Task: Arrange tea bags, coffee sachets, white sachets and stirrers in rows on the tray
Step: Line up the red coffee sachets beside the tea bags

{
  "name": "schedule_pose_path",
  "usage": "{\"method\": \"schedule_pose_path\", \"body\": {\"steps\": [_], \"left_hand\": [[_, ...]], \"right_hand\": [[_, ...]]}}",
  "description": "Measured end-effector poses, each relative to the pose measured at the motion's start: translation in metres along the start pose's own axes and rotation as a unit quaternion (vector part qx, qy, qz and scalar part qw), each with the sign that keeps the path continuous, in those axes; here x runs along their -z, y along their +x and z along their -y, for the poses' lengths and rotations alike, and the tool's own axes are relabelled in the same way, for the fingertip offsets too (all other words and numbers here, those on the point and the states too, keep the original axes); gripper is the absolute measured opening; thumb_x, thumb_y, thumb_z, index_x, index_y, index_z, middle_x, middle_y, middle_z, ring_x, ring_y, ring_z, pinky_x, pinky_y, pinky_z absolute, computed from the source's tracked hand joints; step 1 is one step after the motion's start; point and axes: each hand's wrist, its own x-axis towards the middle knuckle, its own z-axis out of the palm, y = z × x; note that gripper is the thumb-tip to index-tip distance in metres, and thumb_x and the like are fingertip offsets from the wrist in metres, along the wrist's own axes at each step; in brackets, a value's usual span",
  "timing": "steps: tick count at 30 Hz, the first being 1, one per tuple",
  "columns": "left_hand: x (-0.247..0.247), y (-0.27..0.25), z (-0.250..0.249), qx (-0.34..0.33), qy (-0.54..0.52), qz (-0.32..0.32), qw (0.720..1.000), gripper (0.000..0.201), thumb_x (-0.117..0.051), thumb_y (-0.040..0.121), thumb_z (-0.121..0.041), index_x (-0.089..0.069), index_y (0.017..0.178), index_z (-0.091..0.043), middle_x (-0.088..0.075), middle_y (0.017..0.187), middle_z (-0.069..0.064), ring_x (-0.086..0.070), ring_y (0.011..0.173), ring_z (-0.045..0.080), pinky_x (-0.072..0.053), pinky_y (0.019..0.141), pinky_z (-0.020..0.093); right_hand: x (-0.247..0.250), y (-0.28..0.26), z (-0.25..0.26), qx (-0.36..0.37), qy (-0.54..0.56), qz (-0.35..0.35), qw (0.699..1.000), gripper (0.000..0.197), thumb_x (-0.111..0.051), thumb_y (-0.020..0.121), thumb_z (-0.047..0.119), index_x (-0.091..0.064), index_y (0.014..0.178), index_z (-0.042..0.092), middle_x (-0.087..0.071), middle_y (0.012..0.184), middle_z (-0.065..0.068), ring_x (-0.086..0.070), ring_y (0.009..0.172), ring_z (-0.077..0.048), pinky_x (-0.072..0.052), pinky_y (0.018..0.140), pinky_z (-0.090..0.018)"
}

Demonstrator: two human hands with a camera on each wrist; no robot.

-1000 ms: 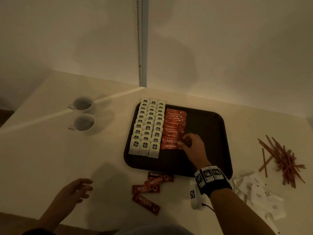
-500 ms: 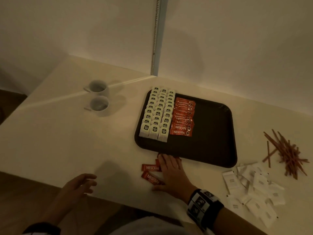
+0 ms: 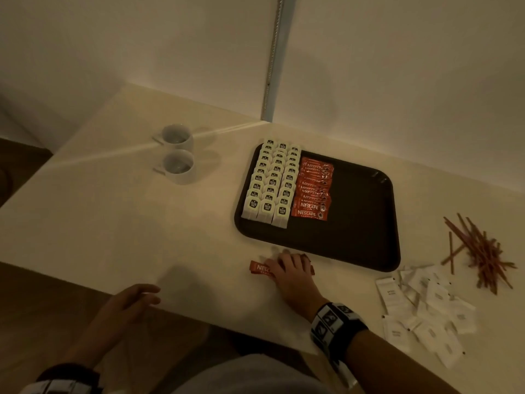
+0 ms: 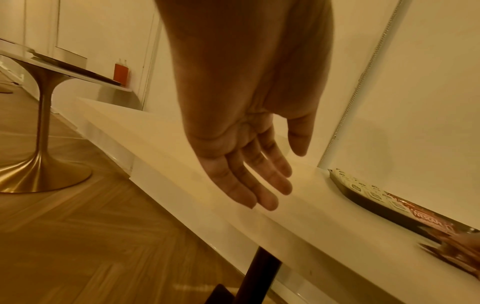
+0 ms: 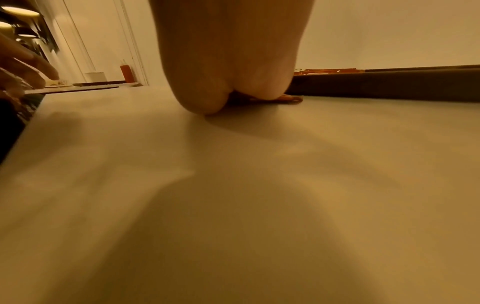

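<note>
From the head view, the right hand [image 3: 292, 273] lies flat, fingers straight, on the loose coffee sachets [image 3: 260, 269] on the table [image 3: 142, 223], just in front of the tray [image 3: 366, 223] and its near rim. The sachets' long axis runs left to right, roughly along that rim; one red end shows at the thumb side. The filled coffee row [image 3: 312, 191] lies straight ahead over the rim, beside the tea bags [image 3: 270, 183], with bare tray to its right. The right hand is much the nearer; the left hand [image 3: 133, 301] hovers wide and empty at the table's near edge. White sachets [image 3: 426, 305] and stirrers [image 3: 480, 251] wait off to the right.

The left wrist view confirms relaxed fingers [image 4: 259, 185] holding nothing, off the table edge.

The right wrist view is low and blurred: the palm heel meets the table, a red sachet edge [image 5: 288, 99] seemingly pinned beneath, the tray wall [image 5: 389, 86] just beyond.
</note>
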Motion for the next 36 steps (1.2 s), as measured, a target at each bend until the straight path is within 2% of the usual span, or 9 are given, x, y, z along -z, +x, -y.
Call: {"method": "schedule_pose_path", "body": {"steps": [3,7,13,17,21,24,28,33,36], "left_hand": [[0.001,0.001,0.001,-0.004,0.001,0.002,1.000,0.017,-0.053,0.095,-0.012,-0.068,0.098,-0.020,-0.074,0.087,-0.002,-0.065,0.094,0.019,-0.050,0.076,0.032],[-0.004,0.002,-0.009,-0.012,0.008,0.013,1.000,0.016,-0.053,0.095,-0.012,-0.067,0.099,-0.019,-0.072,0.093,0.005,-0.066,0.090,0.023,-0.050,0.079,0.036],[-0.024,0.013,-0.062,-0.067,0.038,0.065,0.995,0.016,-0.049,0.098,-0.014,-0.063,0.103,-0.019,-0.068,0.100,0.005,-0.066,0.090,0.025,-0.050,0.082,0.037],[-0.053,0.026,-0.122,-0.115,-0.014,0.093,0.989,0.013,-0.052,0.097,-0.025,-0.062,0.106,-0.024,-0.067,0.107,0.001,-0.065,0.099,0.022,-0.050,0.089,0.036],[-0.099,0.040,-0.189,-0.138,-0.118,0.165,0.969,0.039,-0.054,0.087,-0.051,-0.050,0.122,-0.035,-0.058,0.127,-0.004,-0.056,0.117,0.017,-0.045,0.097,0.036],[-0.128,0.051,-0.234,-0.122,-0.254,0.225,0.933,0.046,-0.039,0.093,-0.056,-0.051,0.130,-0.032,-0.061,0.128,-0.001,-0.058,0.116,0.021,-0.052,0.091,0.042],[-0.149,0.065,-0.263,-0.078,-0.381,0.265,0.882,0.055,-0.035,0.093,-0.061,-0.058,0.129,-0.026,-0.063,0.127,0.004,-0.059,0.118,0.019,-0.048,0.098,0.043],[-0.164,0.076,-0.270,-0.036,-0.362,0.283,0.888,0.056,-0.045,0.087,-0.061,-0.052,0.133,-0.030,-0.059,0.133,0.004,-0.053,0.124,0.024,-0.040,0.105,0.049],[-0.164,0.084,-0.275,-0.018,-0.312,0.303,0.900,0.050,-0.041,0.093,-0.055,-0.054,0.131,-0.025,-0.062,0.128,0.005,-0.057,0.120,0.025,-0.050,0.093,0.048]], "right_hand": [[0.005,0.003,-0.001,0.023,0.002,0.041,0.999,0.043,-0.038,0.099,0.031,-0.033,0.140,0.019,-0.035,0.143,-0.011,-0.032,0.133,-0.031,-0.019,0.112,-0.051],[0.013,0.006,-0.004,0.022,0.007,0.048,0.999,0.045,-0.037,0.100,0.026,-0.029,0.142,0.012,-0.027,0.150,-0.012,-0.021,0.140,-0.029,-0.012,0.116,-0.045],[0.036,0.021,-0.006,-0.024,0.152,0.030,0.988,0.038,-0.044,0.098,0.022,-0.038,0.134,0.014,-0.041,0.138,-0.008,-0.040,0.123,-0.020,-0.031,0.108,-0.036],[0.080,0.034,-0.002,-0.033,0.314,-0.069,0.946,0.026,-0.038,0.100,0.018,-0.045,0.123,0.008,-0.047,0.126,-0.005,-0.045,0.105,-0.008,-0.037,0.088,-0.019],[0.133,0.053,0.007,0.022,0.396,-0.149,0.906,0.022,-0.039,0.100,0.017,-0.046,0.115,0.002,-0.055,0.111,-0.010,-0.049,0.092,-0.011,-0.038,0.077,-0.020],[0.164,0.063,0.011,0.044,0.507,-0.141,0.849,0.023,-0.039,0.101,0.017,-0.040,0.122,0.007,-0.056,0.097,0.003,-0.055,0.082,-0.005,-0.046,0.067,-0.017],[0.179,0.072,0.001,0.030,0.557,-0.208,0.803,0.033,-0.039,0.100,0.014,-0.035,0.133,0.016,-0.058,0.108,0.000,-0.058,0.101,-0.010,-0.048,0.091,-0.025],[0.171,0.082,-0.011,0.027,0.494,-0.253,0.831,0.031,-0.037,0.100,0.020,-0.044,0.129,0.013,-0.056,0.114,-0.001,-0.055,0.103,-0.011,-0.047,0.091,-0.023],[0.161,0.086,-0.027,-0.026,0.360,-0.256,0.897,0.043,-0.029,0.097,0.037,-0.043,0.132,0.018,-0.051,0.125,-0.004,-0.045,0.115,-0.021,-0.038,0.100,-0.045]]}}
